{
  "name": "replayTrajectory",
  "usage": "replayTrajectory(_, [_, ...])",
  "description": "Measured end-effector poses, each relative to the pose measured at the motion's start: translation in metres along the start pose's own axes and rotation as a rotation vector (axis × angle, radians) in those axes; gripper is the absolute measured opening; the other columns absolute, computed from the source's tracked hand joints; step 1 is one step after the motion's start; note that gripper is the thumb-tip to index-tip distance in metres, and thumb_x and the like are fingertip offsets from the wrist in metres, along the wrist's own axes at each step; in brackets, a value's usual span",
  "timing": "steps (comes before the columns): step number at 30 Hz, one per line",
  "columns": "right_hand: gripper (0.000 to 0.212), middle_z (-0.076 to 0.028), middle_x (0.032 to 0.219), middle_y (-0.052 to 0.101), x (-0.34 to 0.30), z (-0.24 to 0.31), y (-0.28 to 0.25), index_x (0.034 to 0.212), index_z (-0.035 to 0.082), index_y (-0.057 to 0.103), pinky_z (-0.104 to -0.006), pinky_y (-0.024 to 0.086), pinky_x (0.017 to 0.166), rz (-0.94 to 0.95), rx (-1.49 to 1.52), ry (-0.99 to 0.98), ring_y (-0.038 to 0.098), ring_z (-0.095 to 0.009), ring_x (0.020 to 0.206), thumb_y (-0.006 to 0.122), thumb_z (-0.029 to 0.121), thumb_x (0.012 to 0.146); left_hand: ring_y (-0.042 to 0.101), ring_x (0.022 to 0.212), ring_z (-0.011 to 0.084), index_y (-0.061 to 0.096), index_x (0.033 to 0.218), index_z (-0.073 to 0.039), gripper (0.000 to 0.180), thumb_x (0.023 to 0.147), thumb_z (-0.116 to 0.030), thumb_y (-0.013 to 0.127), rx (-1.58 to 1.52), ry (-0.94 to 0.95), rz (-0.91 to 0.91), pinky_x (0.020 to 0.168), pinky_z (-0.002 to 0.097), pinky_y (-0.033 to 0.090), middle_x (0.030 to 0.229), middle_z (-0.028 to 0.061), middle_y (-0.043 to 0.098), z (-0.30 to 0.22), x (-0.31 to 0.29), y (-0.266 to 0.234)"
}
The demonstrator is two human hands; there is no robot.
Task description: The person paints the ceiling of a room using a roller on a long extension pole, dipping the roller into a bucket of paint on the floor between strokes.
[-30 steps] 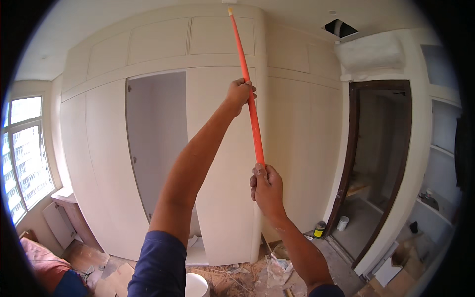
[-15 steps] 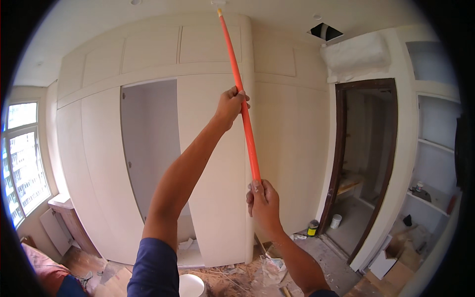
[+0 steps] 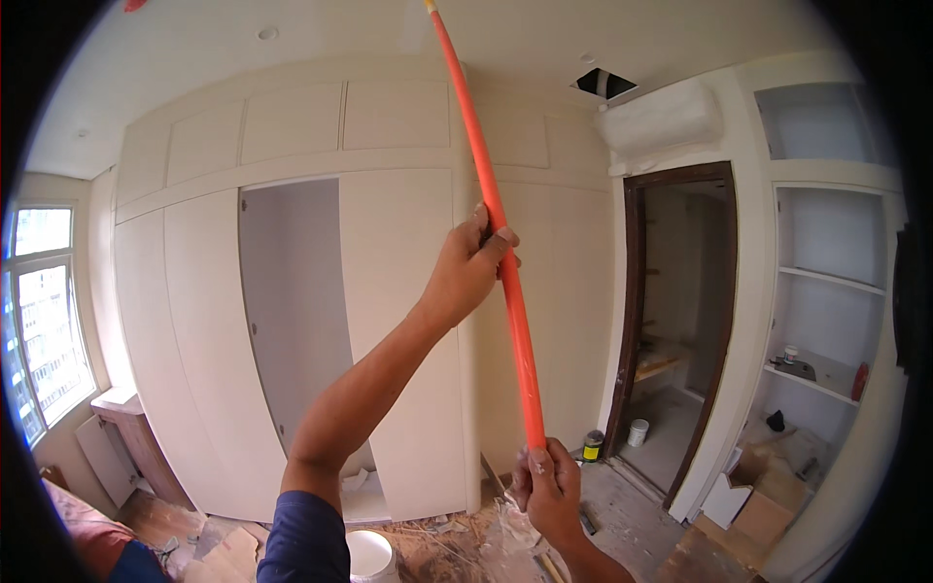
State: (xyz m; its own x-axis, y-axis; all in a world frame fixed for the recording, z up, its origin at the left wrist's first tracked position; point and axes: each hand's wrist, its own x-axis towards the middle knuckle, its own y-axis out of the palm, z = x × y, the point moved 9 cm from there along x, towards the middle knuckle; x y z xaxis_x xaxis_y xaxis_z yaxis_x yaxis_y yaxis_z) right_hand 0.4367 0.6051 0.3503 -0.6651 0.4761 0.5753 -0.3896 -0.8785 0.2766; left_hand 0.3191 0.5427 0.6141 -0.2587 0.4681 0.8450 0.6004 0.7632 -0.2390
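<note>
A long orange extension pole (image 3: 519, 340) slants up from lower right toward the ceiling (image 3: 340, 39), its yellow tip cut off by the top edge of the head view. My left hand (image 3: 471, 262) is closed around the pole partway up. Lower down, my right hand (image 3: 549, 489) wraps around it near its bottom end. Whatever sits beyond the tip is out of the picture.
Cream wardrobe panels (image 3: 398, 321) stand ahead, with one open bay. A white bucket (image 3: 372, 556) is on the littered floor below. At right are a dark-framed doorway (image 3: 627, 282), a wrapped wall unit (image 3: 666, 119) and shelves (image 3: 826, 275). A ceiling hole (image 3: 603, 84) lies above.
Both hands and the pole have come down and slightly right in view. The view has tilted upward and turned right. A pale piece above the tip has left the picture.
</note>
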Motion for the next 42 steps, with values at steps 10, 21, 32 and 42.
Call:
replayTrajectory(10, [0.036, 0.002, 0.058, 0.046, -0.135, 0.052, -0.061, 0.092, 0.007, 0.052, -0.0224, 0.032, 0.038, -0.140, -0.508, -0.200, 0.040, -0.006, 0.041, 0.054, 0.042, 0.102, 0.055, 0.076, 0.0097, 0.052, 0.117, 0.004, 0.028, 0.104, -0.020, 0.053, 0.158, 0.119, 0.171, 0.070, 0.0289, 0.050, 0.089, 0.0035, 0.057, -0.136, -0.078, 0.066])
replayTrajectory(21, [0.047, -0.001, 0.062, 0.050, -0.224, 0.114, -0.064, 0.103, 0.006, 0.054, -0.0213, 0.034, 0.037, -0.182, -0.055, -0.010, 0.041, -0.007, 0.042, 0.058, 0.052, 0.097, 0.057, 0.081, 0.0123, 0.027, 0.145, 0.012, 0.066, 0.103, -0.030, 0.057, 0.109, 0.198, 0.332, 0.071, 0.0290, 0.052, 0.104, 0.0093, 0.057, -0.201, -0.125, 0.110])
replayTrajectory(32, [0.041, 0.000, 0.065, 0.050, -0.224, 0.132, -0.050, 0.105, 0.005, 0.054, -0.0207, 0.034, 0.038, -0.178, -0.052, 0.004, 0.041, -0.006, 0.042, 0.056, 0.046, 0.100, 0.059, 0.080, 0.0122, 0.026, 0.147, 0.011, 0.065, 0.103, -0.024, 0.058, -0.045, 0.207, 0.332, 0.069, 0.0285, 0.053, 0.108, 0.0102, 0.055, -0.200, -0.121, 0.104])
replayTrajectory(42, [0.032, -0.002, 0.067, 0.051, -0.108, 0.112, -0.021, 0.101, 0.005, 0.053, -0.0211, 0.033, 0.038, -0.058, -0.089, -0.027, 0.039, -0.006, 0.041, 0.054, 0.036, 0.103, 0.061, 0.086, 0.0177, 0.048, 0.126, 0.007, 0.039, 0.101, -0.022, 0.055, 0.028, 0.078, 0.229, 0.077, 0.0330, 0.053, 0.104, 0.0094, 0.059, -0.125, -0.043, 0.053])
